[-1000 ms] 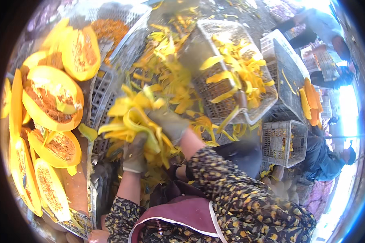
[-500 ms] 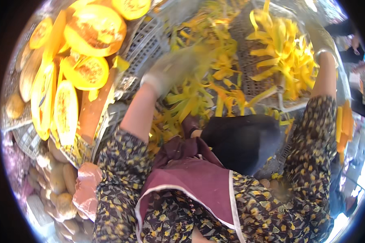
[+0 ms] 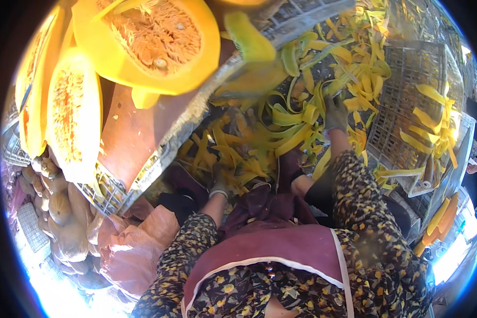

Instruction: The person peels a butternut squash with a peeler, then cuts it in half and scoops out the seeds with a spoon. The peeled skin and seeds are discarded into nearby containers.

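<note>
Both my hands wear greyish gloves and reach down into a heap of yellow-green peel strips (image 3: 299,127) on the ground. My left hand (image 3: 217,180) is low by my shoe (image 3: 188,188), among the strips; its fingers are too dark to make out. My right hand (image 3: 335,114) lies farther forward and right, touching strips, with its fingertips partly hidden among them. To the right of it stands a plastic crate (image 3: 387,106) with peel strips (image 3: 429,127) at its right side.
At the upper left, cut orange squashes (image 3: 148,47) with seeds rest on a brown board (image 3: 127,132) over crates. Whole tan squashes (image 3: 63,212) and a pink bag (image 3: 138,244) lie at the lower left. Orange slabs (image 3: 440,222) are at the right, where another person (image 3: 476,185) shows at the edge.
A second ago my hands held a bundle of strips; half a second ago my right hand was over the crate. Now both are lower in the heap, and the view has shifted.
</note>
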### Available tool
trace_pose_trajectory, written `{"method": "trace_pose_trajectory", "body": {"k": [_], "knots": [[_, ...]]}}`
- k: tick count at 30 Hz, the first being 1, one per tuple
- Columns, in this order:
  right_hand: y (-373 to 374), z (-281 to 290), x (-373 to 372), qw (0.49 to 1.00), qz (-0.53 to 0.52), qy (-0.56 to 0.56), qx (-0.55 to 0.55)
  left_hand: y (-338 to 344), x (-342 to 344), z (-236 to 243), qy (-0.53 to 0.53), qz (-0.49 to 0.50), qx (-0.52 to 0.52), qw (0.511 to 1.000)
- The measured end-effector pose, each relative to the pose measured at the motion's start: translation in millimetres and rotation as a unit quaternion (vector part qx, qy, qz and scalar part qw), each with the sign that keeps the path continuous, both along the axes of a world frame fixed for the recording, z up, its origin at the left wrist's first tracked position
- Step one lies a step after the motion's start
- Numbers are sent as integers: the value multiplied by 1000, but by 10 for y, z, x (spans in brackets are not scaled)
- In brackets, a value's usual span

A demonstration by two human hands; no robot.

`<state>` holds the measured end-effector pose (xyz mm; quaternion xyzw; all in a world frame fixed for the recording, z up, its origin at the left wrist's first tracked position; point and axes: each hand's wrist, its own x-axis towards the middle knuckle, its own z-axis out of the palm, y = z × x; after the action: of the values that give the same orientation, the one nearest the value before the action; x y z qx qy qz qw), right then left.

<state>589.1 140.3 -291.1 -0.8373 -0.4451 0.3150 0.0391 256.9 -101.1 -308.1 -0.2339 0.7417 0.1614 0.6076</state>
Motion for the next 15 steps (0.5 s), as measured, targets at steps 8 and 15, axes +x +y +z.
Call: {"method": "trace_pose_trajectory", "body": {"k": [8, 15], "knots": [[-426, 27, -1483, 985, 157, 66, 1, 906, 830, -95, 2, 109, 86, 990], [496, 531, -1495, 849, 522, -2, -78, 1580, 353, 102, -127, 288, 326, 891]]}}
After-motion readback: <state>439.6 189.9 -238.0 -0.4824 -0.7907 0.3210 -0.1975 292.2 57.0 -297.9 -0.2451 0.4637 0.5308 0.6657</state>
